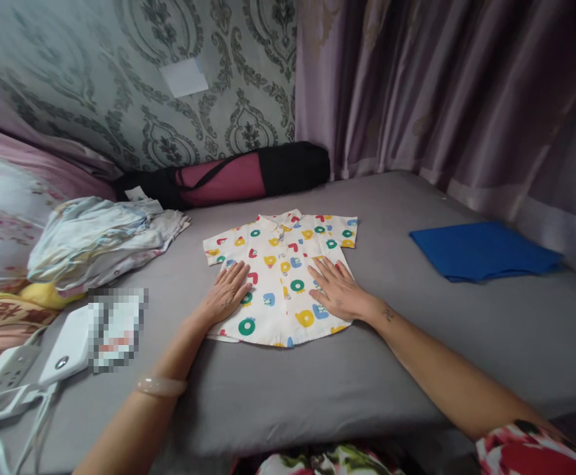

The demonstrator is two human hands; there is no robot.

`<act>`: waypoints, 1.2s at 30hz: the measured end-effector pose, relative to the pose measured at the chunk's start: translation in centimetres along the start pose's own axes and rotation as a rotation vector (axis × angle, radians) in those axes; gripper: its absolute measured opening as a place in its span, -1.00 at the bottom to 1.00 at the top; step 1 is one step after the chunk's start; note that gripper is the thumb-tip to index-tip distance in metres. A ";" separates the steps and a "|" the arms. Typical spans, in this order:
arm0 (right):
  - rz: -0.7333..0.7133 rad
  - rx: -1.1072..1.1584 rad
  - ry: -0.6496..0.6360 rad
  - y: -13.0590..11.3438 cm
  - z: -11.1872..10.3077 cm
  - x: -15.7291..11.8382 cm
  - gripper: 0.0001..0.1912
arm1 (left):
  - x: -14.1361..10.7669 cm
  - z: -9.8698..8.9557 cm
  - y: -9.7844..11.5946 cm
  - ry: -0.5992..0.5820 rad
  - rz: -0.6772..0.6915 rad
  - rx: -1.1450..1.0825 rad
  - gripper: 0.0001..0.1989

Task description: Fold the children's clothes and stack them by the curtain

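Note:
A small white short-sleeved shirt [278,303] with colourful letter-like prints lies spread out, front side up, its collar pointing away from me. My left hand [225,295] rests flat on the shirt's left side, fingers stretched out. On the opposite side my right hand [337,290] also presses flat, with its fingers spread. Neither hand grips the cloth. The shirt's buttoned front runs down between my hands, and parts of its side edges are hidden beneath them.
The grey bed sheet [381,382] lies under everything. A folded blue cloth [480,251] is at right, piled clothes [99,237] at left. Nearer left are a white power bank [72,343] and a power strip [5,376] with cables. A long black-and-maroon bag [233,177] lies along the wall.

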State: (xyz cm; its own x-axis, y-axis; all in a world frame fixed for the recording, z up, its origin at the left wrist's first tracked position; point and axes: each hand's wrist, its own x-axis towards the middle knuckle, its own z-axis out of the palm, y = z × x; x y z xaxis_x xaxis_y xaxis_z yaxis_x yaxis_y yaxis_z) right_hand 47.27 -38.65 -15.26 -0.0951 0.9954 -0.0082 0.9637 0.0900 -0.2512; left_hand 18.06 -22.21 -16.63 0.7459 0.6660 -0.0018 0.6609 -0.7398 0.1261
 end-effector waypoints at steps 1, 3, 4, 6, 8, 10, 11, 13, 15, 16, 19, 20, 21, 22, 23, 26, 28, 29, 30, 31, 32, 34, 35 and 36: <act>-0.002 0.003 -0.012 -0.2 -0.1 -0.2 -0.30 | -0.3 0.0 -0.1 0.001 -0.005 0.004 -0.40; -0.010 0.011 -0.031 -0.9 -0.3 -0.5 -0.30 | -0.8 -0.2 -0.1 -0.018 -0.032 0.010 -0.40; -0.016 0.021 -0.042 -1.3 -0.5 -0.7 -0.31 | -1.0 -0.3 0.1 -0.031 -0.054 0.014 -0.40; -0.052 0.061 -0.071 -2.2 -0.8 -1.1 -0.32 | -1.4 -0.7 1.0 -0.035 -0.095 0.024 -0.41; -0.146 0.143 -0.112 -3.0 -1.2 -1.3 -0.35 | -1.7 -1.0 2.9 -0.014 -0.085 0.017 -0.46; -0.292 0.267 -0.162 -3.5 -1.5 -1.2 -0.43 | -1.9 -1.0 5.6 -0.011 0.003 -0.041 -0.50; -0.353 0.338 -0.178 -3.6 -1.6 -1.0 -0.49 | -1.9 -0.9 7.1 -0.018 0.040 -0.084 -0.50; -0.375 0.460 -0.137 -3.3 -1.7 -0.4 -0.59 | -2.1 -0.5 9.8 -0.038 0.076 -0.146 -0.44; -0.272 0.491 -0.012 -2.4 -1.8 0.7 -0.60 | -2.3 -0.2 11.7 -0.037 0.056 -0.157 -0.38; -0.203 0.458 0.053 -1.9 -1.8 1.3 -0.59 | -2.4 -0.2 12.2 -0.036 0.046 -0.152 -0.35; -0.016 0.230 0.129 0.0 -1.5 3.3 -0.48 | -3.0 -0.2 12.8 -0.012 0.044 -0.116 -0.32; 0.042 0.149 0.116 0.5 -1.3 4.0 -0.42 | -3.1 -0.3 12.7 -0.003 0.053 -0.102 -0.33; 0.095 0.079 0.098 1.0 -1.1 4.7 -0.37 | -3.3 -0.4 12.7 0.003 0.062 -0.086 -0.36; 0.141 0.023 0.081 1.3 -0.8 5.3 -0.34 | -3.4 -0.4 12.6 0.003 0.068 -0.068 -0.38; 0.174 -0.019 0.070 1.6 -0.5 6.0 -0.31 | -3.5 -0.4 12.6 0.000 0.074 -0.050 -0.40; 0.222 -0.094 0.075 2.1 0.2 8.2 -0.28 | -3.7 -0.1 12.7 0.016 0.094 -0.001 -0.43; 0.259 -0.107 0.070 2.5 0.3 9.7 -0.26 | -3.7 0.2 12.7 0.041 0.108 0.025 -0.43; 0.285 -0.105 0.058 2.7 0.3 10.5 -0.25 | -3.7 0.3 12.7 0.048 0.114 0.034 -0.43; 0.308 -0.099 0.042 3.0 0.2 11.2 -0.24 | -3.8 0.4 12.7 0.049 0.118 0.040 -0.44; 0.330 -0.092 0.025 3.2 0.1 12.0 -0.24 | -3.8 0.4 12.7 0.047 0.119 0.044 -0.44; 0.348 -0.085 0.011 3.6 -0.1 12.7 -0.24 | -3.8 0.4 12.7 0.041 0.121 0.045 -0.44; 0.382 -0.076 -0.004 4.3 -0.4 14.1 -0.24 | -3.8 0.3 12.8 0.034 0.124 0.045 -0.43; 0.398 -0.074 -0.006 4.6 -0.6 14.7 -0.25 | -3.9 0.3 12.8 0.032 0.125 0.044 -0.43; 0.412 -0.074 -0.004 4.9 -0.7 15.4 -0.26 | -3.9 0.2 12.8 0.032 0.126 0.043 -0.43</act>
State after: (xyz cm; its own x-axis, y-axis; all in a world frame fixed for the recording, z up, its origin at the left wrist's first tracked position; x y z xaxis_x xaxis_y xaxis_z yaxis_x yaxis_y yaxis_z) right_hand 50.72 -22.89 -15.93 0.3014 0.9485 -0.0974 0.9367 -0.3137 -0.1558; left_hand 23.62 -34.28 -15.24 0.8207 0.5698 0.0427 0.5656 -0.8207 0.0805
